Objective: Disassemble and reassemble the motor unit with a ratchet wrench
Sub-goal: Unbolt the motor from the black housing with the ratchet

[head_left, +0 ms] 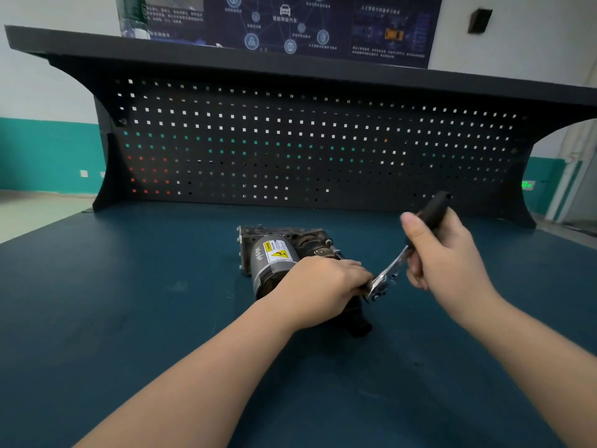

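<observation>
At mid-worktop point(129, 318), the motor unit point(274, 257) is lying on its side as the left hand point(323, 286) is curling around the head of the ratchet wrench point(386, 274), steadying it. The right hand point(449, 257) is gripping the black handle. A hard pull could be slipping the socket off and rolling the unclamped motor.

The single head-worn camera is looking forward and down from above and behind the left hand point(326, 287) and right hand point(447, 253), sitting close to them. It is facing a pegboard point(310, 147) standing well beyond the hands, with both forearms entering from the bottom edge.
</observation>
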Demonstrator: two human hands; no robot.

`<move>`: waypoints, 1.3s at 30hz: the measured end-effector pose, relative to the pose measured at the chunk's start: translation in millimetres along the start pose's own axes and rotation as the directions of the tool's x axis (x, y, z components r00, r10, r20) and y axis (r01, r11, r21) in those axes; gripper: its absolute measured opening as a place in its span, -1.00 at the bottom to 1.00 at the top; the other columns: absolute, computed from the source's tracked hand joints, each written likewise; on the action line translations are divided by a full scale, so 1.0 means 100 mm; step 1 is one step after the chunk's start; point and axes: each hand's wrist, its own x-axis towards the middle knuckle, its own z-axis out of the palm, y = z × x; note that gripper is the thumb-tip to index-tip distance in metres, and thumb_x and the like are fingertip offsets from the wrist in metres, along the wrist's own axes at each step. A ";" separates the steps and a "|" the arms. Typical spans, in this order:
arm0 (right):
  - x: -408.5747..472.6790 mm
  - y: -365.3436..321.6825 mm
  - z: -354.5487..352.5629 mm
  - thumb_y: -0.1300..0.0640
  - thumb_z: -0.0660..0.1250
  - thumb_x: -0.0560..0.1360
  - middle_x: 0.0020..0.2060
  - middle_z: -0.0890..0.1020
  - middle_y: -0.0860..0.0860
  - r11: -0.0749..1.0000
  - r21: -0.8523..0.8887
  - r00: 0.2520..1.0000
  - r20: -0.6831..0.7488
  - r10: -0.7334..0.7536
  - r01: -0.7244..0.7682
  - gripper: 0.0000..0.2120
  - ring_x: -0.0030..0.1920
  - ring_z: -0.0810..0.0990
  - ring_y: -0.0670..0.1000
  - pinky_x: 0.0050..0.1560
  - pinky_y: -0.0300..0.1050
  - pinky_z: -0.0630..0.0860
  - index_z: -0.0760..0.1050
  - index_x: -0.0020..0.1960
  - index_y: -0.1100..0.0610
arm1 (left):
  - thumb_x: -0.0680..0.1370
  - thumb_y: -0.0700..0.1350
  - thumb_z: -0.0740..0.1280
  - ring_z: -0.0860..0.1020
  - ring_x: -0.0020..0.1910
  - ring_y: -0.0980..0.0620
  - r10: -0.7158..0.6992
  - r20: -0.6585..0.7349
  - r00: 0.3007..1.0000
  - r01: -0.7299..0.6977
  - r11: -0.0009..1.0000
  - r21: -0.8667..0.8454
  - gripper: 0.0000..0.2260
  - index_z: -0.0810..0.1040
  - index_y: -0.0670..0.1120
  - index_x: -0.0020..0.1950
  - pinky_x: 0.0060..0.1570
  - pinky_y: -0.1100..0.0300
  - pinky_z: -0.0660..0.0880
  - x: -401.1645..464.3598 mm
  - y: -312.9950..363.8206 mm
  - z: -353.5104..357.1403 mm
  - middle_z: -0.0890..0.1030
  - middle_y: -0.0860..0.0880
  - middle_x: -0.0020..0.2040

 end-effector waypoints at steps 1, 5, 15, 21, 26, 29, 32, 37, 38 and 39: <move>-0.02 0.07 0.01 0.07 0.23 0.61 -0.63 0.30 0.01 0.985 0.150 0.992 -0.077 0.098 -0.086 -0.77 -0.68 0.20 -0.06 -0.61 -0.27 0.17 0.28 -0.17 0.07 | 0.56 -0.22 0.23 0.55 0.22 -0.01 0.005 -0.014 1.000 -0.005 1.000 0.004 -0.77 0.60 -0.08 0.15 0.00 -0.02 0.52 -0.01 0.01 0.01 0.64 -0.02 0.12; -0.28 0.42 -0.02 0.08 0.17 0.62 -0.61 0.28 0.00 0.526 0.699 0.719 -0.024 0.694 -0.484 -0.73 -0.70 0.17 -0.12 -0.66 -0.39 0.08 0.28 -0.23 0.15 | 0.54 -0.22 0.26 0.60 0.15 -0.04 0.039 -0.079 0.996 -0.039 0.999 0.004 -0.79 0.62 -0.10 0.12 -0.05 -0.03 0.55 -0.02 0.03 0.02 0.66 -0.05 0.07; 0.00 -0.03 -0.05 -0.03 0.26 0.59 -0.60 0.44 0.00 0.995 -0.084 0.999 0.000 0.052 -0.052 -0.76 -0.64 0.33 -0.04 -0.62 -0.23 0.28 0.32 -0.21 0.00 | 0.57 -0.19 0.24 0.48 0.31 0.08 0.037 -0.037 0.999 -0.037 0.999 -0.015 -0.69 0.55 -0.01 0.29 0.09 0.07 0.52 -0.02 0.02 -0.01 0.58 0.08 0.28; -0.18 0.31 0.03 0.04 0.19 0.62 -0.55 0.26 0.00 0.709 0.560 0.801 -0.127 0.585 -0.428 -0.72 -0.69 0.14 -0.11 -0.64 -0.38 0.07 0.26 -0.22 0.11 | 0.53 -0.23 0.26 0.60 0.13 -0.01 0.062 -0.109 0.992 -0.060 0.998 0.023 -0.79 0.63 -0.11 0.08 -0.08 -0.01 0.56 -0.01 0.01 0.04 0.66 -0.03 0.05; -0.28 0.34 -0.04 0.03 0.18 0.63 -0.54 0.36 0.02 0.541 0.649 0.718 0.012 0.696 -0.535 -0.71 -0.67 0.26 -0.11 -0.67 -0.35 0.17 0.32 -0.20 0.17 | 0.41 -0.26 0.34 0.67 -0.07 -0.04 0.108 -0.224 0.969 -0.110 0.994 0.002 -0.85 0.67 -0.15 -0.07 -0.21 0.08 0.61 -0.02 0.01 0.04 0.70 -0.05 -0.12; -0.15 0.18 -0.09 -0.02 0.24 0.60 -0.59 0.47 0.02 0.924 0.255 0.937 -0.131 0.324 -0.284 -0.73 -0.64 0.35 -0.04 -0.63 -0.22 0.26 0.35 -0.17 0.13 | 0.43 -0.23 0.32 0.63 -0.03 -0.08 0.032 -0.184 0.982 -0.035 0.999 -0.016 -0.82 0.65 -0.15 -0.02 -0.15 0.02 0.58 -0.02 0.02 0.04 0.68 -0.06 -0.07; -0.03 0.06 -0.06 -0.03 0.26 0.59 -0.57 0.49 0.00 0.992 0.008 0.988 -0.094 0.124 -0.123 -0.73 -0.64 0.37 -0.02 -0.63 -0.23 0.29 0.33 -0.18 0.11 | 0.46 -0.21 0.30 0.61 0.10 -0.04 0.051 -0.161 0.986 -0.052 0.999 -0.004 -0.75 0.63 -0.11 0.11 -0.04 0.04 0.58 -0.03 0.02 0.03 0.67 -0.03 0.07; -0.09 0.40 -0.02 0.03 0.18 0.62 -0.55 0.29 0.03 0.721 0.522 0.790 -0.136 0.598 -0.456 -0.72 -0.64 0.17 -0.10 -0.64 -0.34 0.09 0.27 -0.21 0.11 | 0.46 -0.20 0.32 0.65 0.01 0.00 0.109 -0.181 0.977 -0.106 0.994 0.026 -0.80 0.66 -0.09 0.04 -0.20 0.09 0.61 -0.01 0.04 0.02 0.69 0.00 0.00; -0.17 0.48 -0.02 0.03 0.15 0.62 -0.53 0.29 0.01 0.578 0.614 0.702 -0.055 0.710 -0.538 -0.72 -0.63 0.18 -0.11 -0.64 -0.37 0.09 0.28 -0.22 0.12 | 0.44 -0.21 0.34 0.66 -0.03 -0.01 0.112 -0.183 0.977 -0.108 0.994 0.035 -0.82 0.66 -0.10 0.00 -0.25 0.10 0.60 0.00 0.06 0.02 0.69 -0.01 -0.04; -0.24 0.53 -0.02 0.03 0.13 0.62 -0.52 0.30 0.01 0.449 0.669 0.629 0.036 0.776 -0.592 -0.72 -0.61 0.20 -0.12 -0.65 -0.39 0.11 0.29 -0.22 0.13 | 0.42 -0.23 0.36 0.67 -0.06 -0.02 0.114 -0.184 0.976 -0.109 0.993 0.036 -0.83 0.67 -0.11 -0.03 -0.28 0.10 0.60 0.01 0.06 0.03 0.70 -0.02 -0.07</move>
